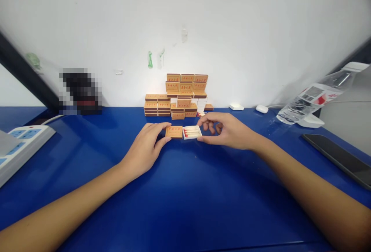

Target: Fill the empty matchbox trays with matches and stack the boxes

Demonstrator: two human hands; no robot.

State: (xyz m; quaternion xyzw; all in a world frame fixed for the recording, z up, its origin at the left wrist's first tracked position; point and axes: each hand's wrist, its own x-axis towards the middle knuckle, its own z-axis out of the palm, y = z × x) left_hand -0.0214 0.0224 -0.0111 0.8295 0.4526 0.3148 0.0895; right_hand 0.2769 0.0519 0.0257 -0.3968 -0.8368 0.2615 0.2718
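Observation:
Between thumb and fingers, my left hand grips the orange matchbox sleeve by its left end. Just right of the sleeve, end to end with it, lies the white matchbox tray, holding several red-tipped matches. My right hand pinches the tray at its right end, thumb at the near corner and index finger at the far one. Whether tray and sleeve still touch, I cannot tell. Behind both hands rises a stack of orange matchboxes, with loose matches at its right foot.
A white wall backs the blue table. A power strip and a blurred-out dark object are at left. To the right are a tilted plastic bottle, a small white case and a phone.

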